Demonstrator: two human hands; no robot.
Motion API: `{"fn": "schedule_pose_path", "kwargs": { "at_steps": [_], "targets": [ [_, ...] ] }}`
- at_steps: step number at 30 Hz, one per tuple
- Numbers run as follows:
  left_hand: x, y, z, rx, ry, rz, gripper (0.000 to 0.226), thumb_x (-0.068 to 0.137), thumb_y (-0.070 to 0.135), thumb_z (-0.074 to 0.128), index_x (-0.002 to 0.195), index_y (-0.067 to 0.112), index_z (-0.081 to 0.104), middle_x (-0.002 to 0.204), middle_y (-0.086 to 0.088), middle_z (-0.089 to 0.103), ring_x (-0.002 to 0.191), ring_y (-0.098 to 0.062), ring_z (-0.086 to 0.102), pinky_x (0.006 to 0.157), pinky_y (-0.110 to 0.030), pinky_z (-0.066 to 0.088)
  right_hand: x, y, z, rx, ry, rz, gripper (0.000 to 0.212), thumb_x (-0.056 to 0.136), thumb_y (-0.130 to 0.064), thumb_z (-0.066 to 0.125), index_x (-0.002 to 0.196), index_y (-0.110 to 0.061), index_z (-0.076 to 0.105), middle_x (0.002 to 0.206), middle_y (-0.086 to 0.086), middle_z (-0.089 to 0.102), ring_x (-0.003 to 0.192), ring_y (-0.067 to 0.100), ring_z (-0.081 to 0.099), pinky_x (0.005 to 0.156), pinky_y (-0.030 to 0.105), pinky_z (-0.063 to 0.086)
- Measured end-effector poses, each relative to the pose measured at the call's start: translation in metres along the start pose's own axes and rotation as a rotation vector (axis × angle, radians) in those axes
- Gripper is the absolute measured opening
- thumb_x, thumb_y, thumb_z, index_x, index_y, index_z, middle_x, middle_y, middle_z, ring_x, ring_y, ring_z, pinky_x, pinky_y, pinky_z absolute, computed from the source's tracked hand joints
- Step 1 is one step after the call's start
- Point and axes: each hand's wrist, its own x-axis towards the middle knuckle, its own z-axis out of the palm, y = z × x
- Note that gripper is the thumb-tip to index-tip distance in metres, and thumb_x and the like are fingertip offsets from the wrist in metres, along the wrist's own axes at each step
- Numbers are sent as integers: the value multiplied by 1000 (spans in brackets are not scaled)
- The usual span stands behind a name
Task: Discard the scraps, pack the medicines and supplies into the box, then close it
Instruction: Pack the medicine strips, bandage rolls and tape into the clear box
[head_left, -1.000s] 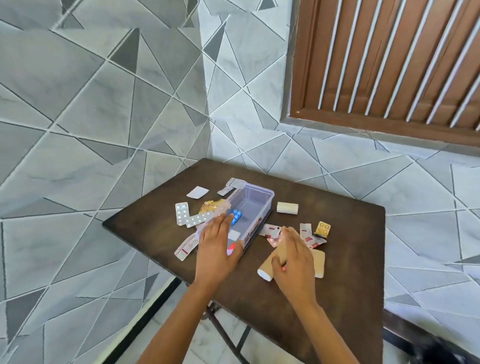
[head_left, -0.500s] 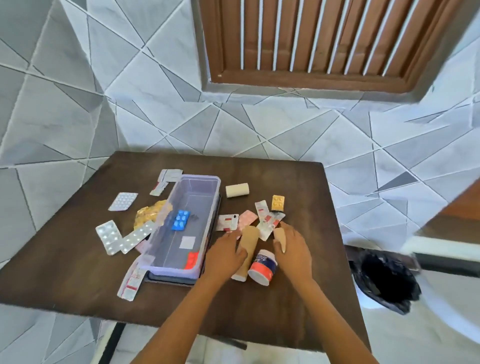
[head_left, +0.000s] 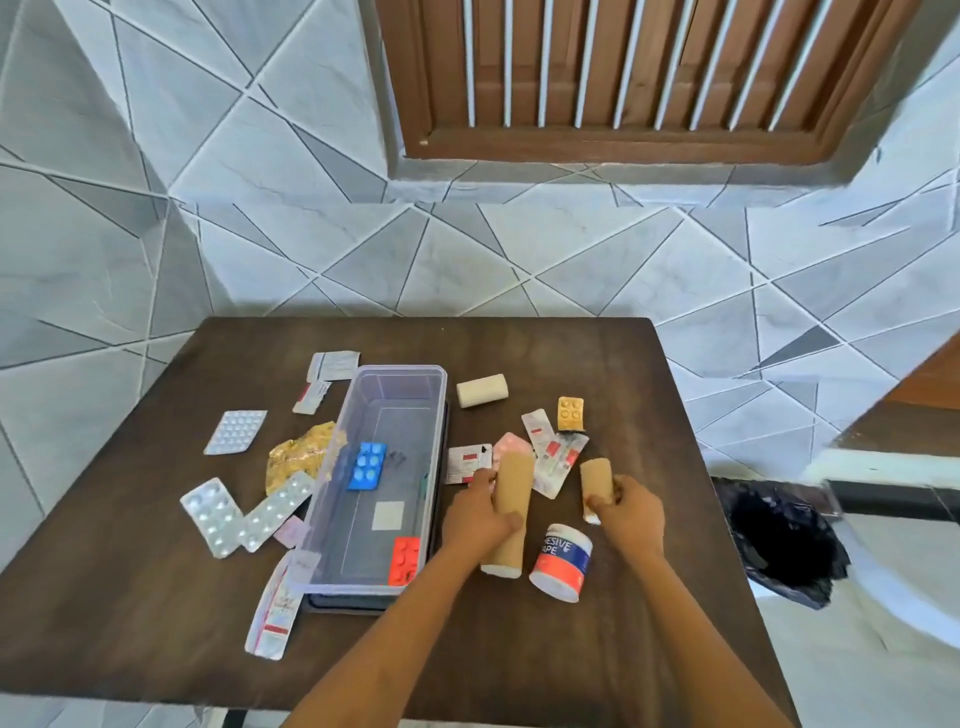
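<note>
Left hand: the left hand (head_left: 480, 512) has its fingers (head_left: 506, 521) wrapped round the middle of the long tan bandage roll (head_left: 511, 512), which lies near-to-far just right of the box.
Right hand: the right hand (head_left: 631, 512) is clenched round the near end of the short tan bandage roll (head_left: 596, 480), right of the long one.
Box: the clear plastic box (head_left: 382, 480) stands open on the tabletop (head_left: 597, 649), left of both hands; a blue blister pack (head_left: 367, 465), a red blister pack (head_left: 404, 560) and a small white square (head_left: 388, 515) already lie inside.
How the rolls handle: light, soft and a little springy, I would judge; a grip round the middle suits them, and hard squeezing would only flatten them.
Tape tub: the adhesive tape tub (head_left: 561, 561) lies on its side between the two forearms; it looks rigid and smooth, so likely to roll, and is best taken across its width.
White roll: a white gauze roll (head_left: 482, 389) sits far of the hands, just right of the box's far end.
Blister packs: silver blister strips (head_left: 249, 512) lie left of the box, thin and flat, probably easiest lifted by an edge.
Scraps: a crumpled gold foil (head_left: 301, 457) touches the box's left wall; torn sachets (head_left: 556, 457) lie between the two rolls.
Bin: a black-lined bin (head_left: 779, 540) stands on the floor off the tabletop's right edge.
</note>
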Motion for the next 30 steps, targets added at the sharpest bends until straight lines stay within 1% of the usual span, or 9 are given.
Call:
{"fn": "schedule_pose_path", "kwargs": {
  "at_steps": [2, 4, 8, 12, 15, 18, 23, 27, 30],
  "targets": [
    [-4, 2, -21, -98, 49, 21, 65, 84, 30, 64, 138, 28, 28, 142, -6, 45, 124, -28, 51, 100, -41, 45, -7, -17, -6, 99, 39, -21, 41, 84, -21, 65, 120, -4, 55, 119, 18, 64, 100, 29, 62, 90, 38, 51],
    [-11, 1, -49, -131, 129, 70, 64, 83, 27, 64, 136, 28, 30, 138, -6, 48, 120, -28, 53, 99, -41, 46, -19, -40, -10, 203, 47, -101, 49, 82, -19, 68, 126, -8, 49, 121, 16, 62, 101, 31, 62, 88, 38, 50],
    [-26, -33, -112, -52, 230, 51, 62, 82, 23, 64, 134, 26, 32, 116, -10, 57, 109, -32, 59, 92, -41, 48, -61, -96, 10, 216, -169, -338, 67, 80, -12, 66, 138, -21, 34, 108, 9, 56, 88, 21, 54, 77, 29, 42],
    [-34, -77, -138, 74, 211, -17, 62, 79, 22, 66, 133, 20, 36, 115, -17, 61, 104, -34, 60, 86, -40, 49, -95, -129, 54, -141, -350, -609, 63, 81, -16, 61, 138, -23, 34, 129, 10, 56, 111, 27, 56, 86, 32, 44],
    [-34, -99, -136, 235, 215, -18, 60, 81, 24, 63, 133, 16, 34, 113, -18, 63, 105, -35, 61, 83, -40, 50, -108, -142, 81, -505, -339, -714, 54, 84, -14, 53, 135, -17, 37, 125, 12, 59, 116, 30, 55, 88, 36, 46],
    [-30, -109, -127, 435, 221, 25, 57, 86, 25, 57, 135, 12, 32, 117, -20, 61, 107, -37, 60, 85, -42, 49, -114, -150, 100, -738, -319, -800, 32, 83, -10, 51, 115, -12, 54, 113, 12, 66, 109, 31, 58, 93, 36, 38],
    [-25, -113, -114, 632, 194, 113, 38, 93, 8, 41, 131, 5, 36, 117, -21, 60, 104, -36, 61, 83, -43, 50, -111, -144, 119, -889, -344, -815, 23, 83, -11, 56, 104, -10, 65, 108, 14, 68, 108, 32, 58, 104, 36, 31],
    [-25, -119, -115, 710, 104, 155, 33, 92, 1, 42, 125, -2, 45, 124, -22, 56, 113, -35, 57, 91, -40, 47, -110, -129, 125, -978, -327, -865, 30, 88, -10, 48, 113, -10, 64, 117, 15, 64, 123, 33, 44, 115, 37, 18],
    [-25, -124, -118, 726, 88, 189, 33, 91, 0, 45, 123, -3, 51, 131, -21, 50, 115, -35, 55, 95, -38, 46, -113, -122, 125, -942, -316, -913, 36, 87, -6, 49, 118, -16, 62, 120, 12, 62, 125, 33, 40, 115, 35, 18]
  ]
}}
